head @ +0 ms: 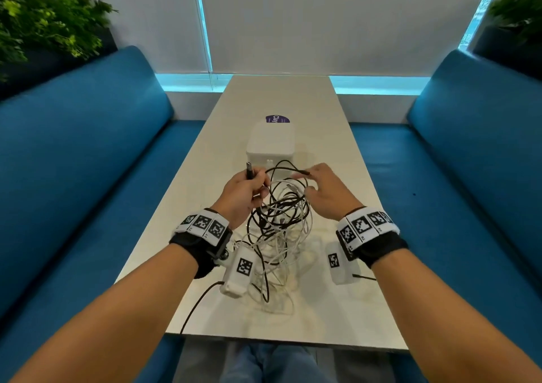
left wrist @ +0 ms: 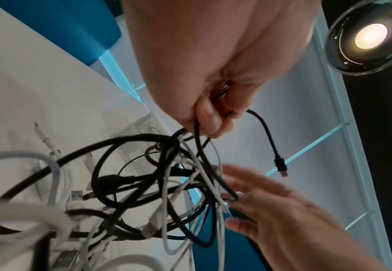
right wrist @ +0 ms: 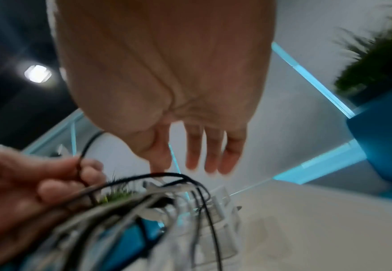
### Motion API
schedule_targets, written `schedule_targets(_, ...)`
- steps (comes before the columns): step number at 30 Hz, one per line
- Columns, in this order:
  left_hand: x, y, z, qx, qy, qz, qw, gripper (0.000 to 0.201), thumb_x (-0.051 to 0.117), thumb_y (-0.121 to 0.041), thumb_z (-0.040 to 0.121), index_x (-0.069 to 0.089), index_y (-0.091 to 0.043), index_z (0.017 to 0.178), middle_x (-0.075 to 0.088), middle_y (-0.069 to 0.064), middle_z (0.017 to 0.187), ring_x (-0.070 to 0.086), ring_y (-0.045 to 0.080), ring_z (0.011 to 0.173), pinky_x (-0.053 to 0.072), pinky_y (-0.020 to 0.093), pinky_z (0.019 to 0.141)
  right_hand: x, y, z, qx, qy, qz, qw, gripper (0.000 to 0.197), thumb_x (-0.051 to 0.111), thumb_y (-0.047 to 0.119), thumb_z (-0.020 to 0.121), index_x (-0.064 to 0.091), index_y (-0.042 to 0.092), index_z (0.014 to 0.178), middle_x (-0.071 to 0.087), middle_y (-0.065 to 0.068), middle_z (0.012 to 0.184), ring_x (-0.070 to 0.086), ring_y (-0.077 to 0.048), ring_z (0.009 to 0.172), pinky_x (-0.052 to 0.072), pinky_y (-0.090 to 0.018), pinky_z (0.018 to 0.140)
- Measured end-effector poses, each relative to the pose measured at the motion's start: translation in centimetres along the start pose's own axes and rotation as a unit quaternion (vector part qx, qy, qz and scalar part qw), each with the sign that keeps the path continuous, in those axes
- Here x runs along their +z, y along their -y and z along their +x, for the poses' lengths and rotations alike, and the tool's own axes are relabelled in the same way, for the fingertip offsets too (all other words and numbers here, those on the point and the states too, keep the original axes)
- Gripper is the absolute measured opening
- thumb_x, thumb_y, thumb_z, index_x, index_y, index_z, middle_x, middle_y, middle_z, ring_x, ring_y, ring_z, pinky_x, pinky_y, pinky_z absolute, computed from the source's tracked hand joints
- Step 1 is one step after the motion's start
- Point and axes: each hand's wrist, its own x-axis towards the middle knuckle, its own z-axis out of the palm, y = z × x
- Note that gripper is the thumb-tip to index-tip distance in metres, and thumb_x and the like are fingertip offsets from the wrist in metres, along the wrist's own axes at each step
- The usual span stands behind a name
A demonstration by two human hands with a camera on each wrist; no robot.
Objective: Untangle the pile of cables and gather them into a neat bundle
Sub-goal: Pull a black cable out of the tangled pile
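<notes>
Two hands over the tangle of cables (head: 278, 230), which hangs from the left hand (head: 243, 195) down onto the white worktop (head: 322, 309). The left fingers (left wrist: 210, 117) are curled round several black strands, one plug (head: 249, 170) sticking up. The right hand (head: 325, 192), fingers spread and relaxed, holds nothing, just beside the loops. A white box (head: 271, 142) stands beyond.

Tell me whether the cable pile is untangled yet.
Still tangled: black and white cables cross in looped knots, lifted by the left hand; the right hand hovers open.
</notes>
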Motion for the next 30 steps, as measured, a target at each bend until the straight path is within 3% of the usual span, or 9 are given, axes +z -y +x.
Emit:
schedule_targets(4,-0.5,0.2,0.5,-0.013,-0.031,-0.025,0.999,0.021,0.042,-0.009,0.101,0.052,-0.010,0.083,0.055,0.003,0.076,0.044,0.011,0.056,0.022,0.018,0.042,-0.2,-0.8,0.3,0.025,0.076,-0.123,0.989,0.029,0.046,0.015,0.097,0.067,0.023,0.116,0.055,-0.007,0.125,0.051,-0.025,0.118,0.038,-0.033,0.099)
schedule_targets(8,-0.4,0.2,0.6,-0.014,-0.081,-0.025,0.996,0.019,0.046,-0.009,0.099,0.052,-0.012,0.082,0.051,0.003,0.075,0.041,0.012,0.056,0.028,0.016,0.039,-0.8,-1.3,0.0,-0.019,0.051,-0.144,0.988,0.015,0.062,0.024,0.091,0.074,0.024,0.101,0.059,-0.003,0.109,0.055,-0.023,0.105,0.044,-0.037,0.092)
schedule_targets(10,-0.2,0.2,1.0,0.026,-0.135,0.088,0.987,0.004,0.057,-0.011,0.093,0.056,-0.016,0.092,0.052,0.000,0.081,0.046,0.012,0.063,0.040,0.016,0.051,-1.2,-1.0,0.1,-0.038,-0.001,-0.107,0.993,0.013,0.066,0.022,0.087,0.076,0.023,0.096,0.062,-0.003,0.103,0.058,-0.022,0.098,0.046,-0.038,0.086)
schedule_targets(13,0.4,0.0,1.2,0.112,-0.184,0.221,0.951,0.027,0.070,-0.013,0.082,0.059,-0.019,0.106,0.053,-0.008,0.088,0.051,0.010,0.075,0.044,0.019,0.071,-2.0,-0.1,0.2,-0.060,-0.045,-0.074,0.994,0.013,0.065,0.019,0.087,0.075,0.020,0.094,0.068,-0.002,0.101,0.060,-0.020,0.095,0.046,-0.036,0.086)
schedule_targets(16,1.2,-0.2,1.2,0.143,-0.137,0.286,0.938,0.014,0.070,-0.012,0.079,0.068,-0.021,0.089,0.060,-0.009,0.078,0.055,0.009,0.071,0.042,0.016,0.066,-2.6,0.7,0.3,-0.071,-0.028,-0.053,0.996,0.013,0.061,0.017,0.090,0.073,0.017,0.093,0.072,-0.002,0.096,0.063,-0.021,0.092,0.048,-0.036,0.086)
schedule_targets(18,1.3,0.2,1.3,0.115,-0.086,0.343,0.928,0.012,0.072,-0.013,0.077,0.071,-0.022,0.084,0.061,-0.008,0.074,0.058,0.009,0.070,0.041,0.017,0.064,-2.9,1.1,0.3,-0.081,-0.038,-0.028,0.996,0.012,0.062,0.016,0.089,0.073,0.017,0.092,0.072,-0.001,0.094,0.063,-0.020,0.090,0.048,-0.036,0.087)
schedule_targets(23,2.2,1.0,2.0,0.063,0.039,0.415,0.907,0.030,0.078,-0.021,0.078,0.071,-0.018,0.107,0.057,-0.009,0.067,0.054,0.007,0.065,0.042,0.021,0.067,-3.5,2.5,-0.3,-0.119,-0.065,0.042,0.990,0.013,0.065,0.007,0.085,0.073,0.016,0.090,0.070,-0.001,0.093,0.062,-0.015,0.088,0.048,-0.026,0.084)
schedule_targets(26,3.4,1.5,2.9,0.054,0.053,0.487,0.870,0.025,0.075,-0.037,0.080,0.073,-0.014,0.091,0.064,-0.005,0.074,0.058,0.011,0.071,0.046,0.026,0.069,-4.2,3.0,-0.7,-0.077,0.005,0.047,0.996,0.016,0.062,0.007,0.085,0.073,0.019,0.089,0.070,0.004,0.083,0.063,-0.008,0.078,0.047,-0.017,0.071)
schedule_targets(30,4.5,3.0,3.7,0.035,0.058,0.517,0.853,0.026,0.077,-0.037,0.078,0.073,-0.011,0.081,0.070,0.003,0.073,0.064,0.021,0.072,0.049,0.029,0.070,-4.5,1.4,-1.2,0.013,0.039,0.057,0.998,0.024,0.051,0.015,0.094,0.065,0.020,0.112,0.068,-0.001,0.080,0.067,-0.014,0.065,0.054,-0.030,0.059)
